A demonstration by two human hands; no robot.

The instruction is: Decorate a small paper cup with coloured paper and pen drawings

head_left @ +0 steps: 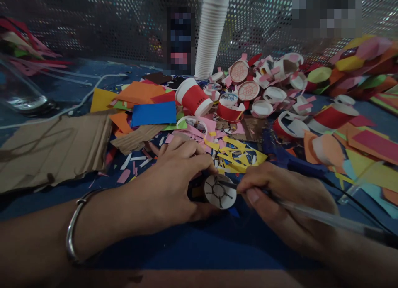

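My left hand (177, 178), a metal bangle at its wrist, curls its fingers and thumb around a small cut-down paper cup. The round white base of the paper cup (228, 198) faces up and bears a black wheel-like drawing with a ring and spokes. Pinched in my right hand (280, 196) is a pen (314, 213) with a clear barrel. Its dark tip reaches the upper right part of the drawing. My left fingers and the shadow under them hide most of the cup's side.
Torn cardboard (59, 142) lies left. Yellow paper scraps (236, 155) and a blue sheet (154, 113) spread beyond my hands. A red-and-white cup (194, 97), a heap of cut cups (264, 89) and a tall cup stack (211, 35) stand behind. A blue glue gun (289, 157) sits right.
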